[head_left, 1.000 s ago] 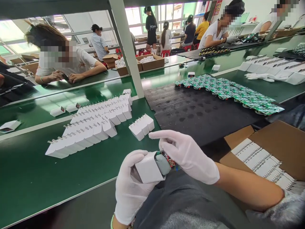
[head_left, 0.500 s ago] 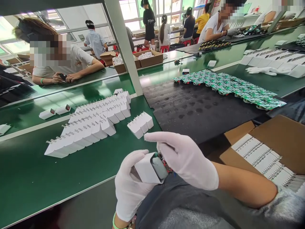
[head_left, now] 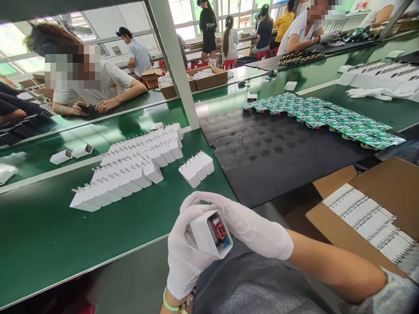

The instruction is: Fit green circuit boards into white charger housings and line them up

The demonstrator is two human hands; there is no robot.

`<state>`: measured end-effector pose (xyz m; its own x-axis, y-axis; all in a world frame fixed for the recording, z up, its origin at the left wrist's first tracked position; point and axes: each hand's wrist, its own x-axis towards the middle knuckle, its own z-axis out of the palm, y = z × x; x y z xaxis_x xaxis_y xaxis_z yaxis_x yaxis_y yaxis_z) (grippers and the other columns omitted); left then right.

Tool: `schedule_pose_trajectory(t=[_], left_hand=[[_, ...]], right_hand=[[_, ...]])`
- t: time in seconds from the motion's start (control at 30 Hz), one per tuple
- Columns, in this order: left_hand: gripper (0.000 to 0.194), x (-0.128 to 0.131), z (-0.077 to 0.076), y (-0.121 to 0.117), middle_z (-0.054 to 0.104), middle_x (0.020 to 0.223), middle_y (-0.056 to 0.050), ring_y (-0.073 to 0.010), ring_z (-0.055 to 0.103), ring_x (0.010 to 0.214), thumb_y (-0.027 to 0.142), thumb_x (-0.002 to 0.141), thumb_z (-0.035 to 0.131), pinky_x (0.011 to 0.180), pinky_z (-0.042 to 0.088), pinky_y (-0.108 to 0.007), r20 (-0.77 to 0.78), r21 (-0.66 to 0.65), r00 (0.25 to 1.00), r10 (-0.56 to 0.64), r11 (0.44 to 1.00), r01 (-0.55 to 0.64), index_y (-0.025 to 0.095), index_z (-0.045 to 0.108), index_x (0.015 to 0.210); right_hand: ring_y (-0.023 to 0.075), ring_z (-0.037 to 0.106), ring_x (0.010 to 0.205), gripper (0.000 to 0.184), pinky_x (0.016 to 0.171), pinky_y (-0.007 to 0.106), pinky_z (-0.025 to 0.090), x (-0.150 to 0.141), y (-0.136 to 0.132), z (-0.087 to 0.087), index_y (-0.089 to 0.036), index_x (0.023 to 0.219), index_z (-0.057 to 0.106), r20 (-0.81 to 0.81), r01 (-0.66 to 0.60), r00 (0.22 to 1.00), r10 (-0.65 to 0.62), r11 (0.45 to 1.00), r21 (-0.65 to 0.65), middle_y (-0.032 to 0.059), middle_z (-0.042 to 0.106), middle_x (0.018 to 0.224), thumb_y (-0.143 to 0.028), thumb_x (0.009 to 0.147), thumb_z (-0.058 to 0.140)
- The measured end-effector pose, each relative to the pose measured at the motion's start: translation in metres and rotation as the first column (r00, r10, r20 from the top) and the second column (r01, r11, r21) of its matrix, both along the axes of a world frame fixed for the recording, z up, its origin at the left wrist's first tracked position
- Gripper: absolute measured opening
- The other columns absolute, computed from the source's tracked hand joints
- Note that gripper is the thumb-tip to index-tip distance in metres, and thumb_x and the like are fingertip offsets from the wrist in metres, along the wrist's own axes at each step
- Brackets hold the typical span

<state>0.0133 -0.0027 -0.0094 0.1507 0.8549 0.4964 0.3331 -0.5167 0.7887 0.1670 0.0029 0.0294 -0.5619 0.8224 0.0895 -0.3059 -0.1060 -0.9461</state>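
Note:
A white plug charger housing [head_left: 203, 236] is tilted in my gloved left hand [head_left: 183, 257], its open end facing me. Inside the housing sits a circuit board [head_left: 220, 232] with red and blue parts. My gloved right hand [head_left: 253, 223] reaches across the far side of the housing, fingers curled over its top next to the left fingertips. Some of the right fingers are hidden behind the housing. Just beyond my hands, a short row of white plug chargers [head_left: 198, 170] stands on the green bench, pins up.
Several rows of white chargers [head_left: 124, 174] stand on the green bench [head_left: 49, 244] to the left. Green circuit boards [head_left: 314, 113] lie on a black mat [head_left: 262, 161]. A cardboard box [head_left: 389, 192] of white casings is at right. A metal post [head_left: 173, 61] rises ahead; co-workers sit beyond.
The circuit board has gone deeper into the housing. My right hand has moved from the open end to the housing's far side. The housing's opening now faces me more.

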Motion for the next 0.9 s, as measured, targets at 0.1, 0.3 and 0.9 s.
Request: schedule_pose_trajectory(t=[0.1,0.3,0.9], left_hand=[[0.046,-0.001,0.001,0.0,0.07,0.1,-0.004,-0.0285,0.047,0.13,0.02,0.063,0.079,0.098,0.053,-0.039,0.001,0.005,1.0,-0.001,1.0,0.001,0.025,0.054,0.102],[0.046,0.0,0.004,-0.002,0.068,0.104,-0.008,-0.0298,0.049,0.128,0.022,0.064,0.079,0.085,0.059,-0.031,-0.001,-0.002,1.0,0.027,1.0,-0.027,0.022,0.053,0.102],[0.035,-0.015,0.035,-0.002,0.068,0.094,-0.009,-0.0281,0.068,0.085,0.024,0.06,0.076,0.067,0.06,-0.037,-0.382,0.315,0.905,0.184,0.947,-0.06,0.021,0.064,0.093]], right_hand=[[0.0222,0.052,0.119,0.054,0.096,0.032,0.045,-0.002,-0.004,-0.002,-0.024,0.127,0.054,-0.161,-0.053,0.986,0.039,0.995,-0.081,0.0071,0.055,0.124,-0.062,0.088,0.049],[0.0221,0.05,0.12,0.041,0.103,0.033,0.039,-0.007,-0.006,-0.011,-0.022,0.128,0.056,-0.229,-0.033,0.973,0.015,0.997,-0.076,0.0076,0.057,0.124,-0.045,0.095,0.049],[0.0266,0.057,0.103,0.053,0.095,0.042,0.044,-0.005,-0.004,-0.021,-0.02,0.115,0.065,-0.023,0.025,0.999,-0.025,1.0,-0.008,0.0091,0.064,0.104,-0.063,0.085,0.052]])
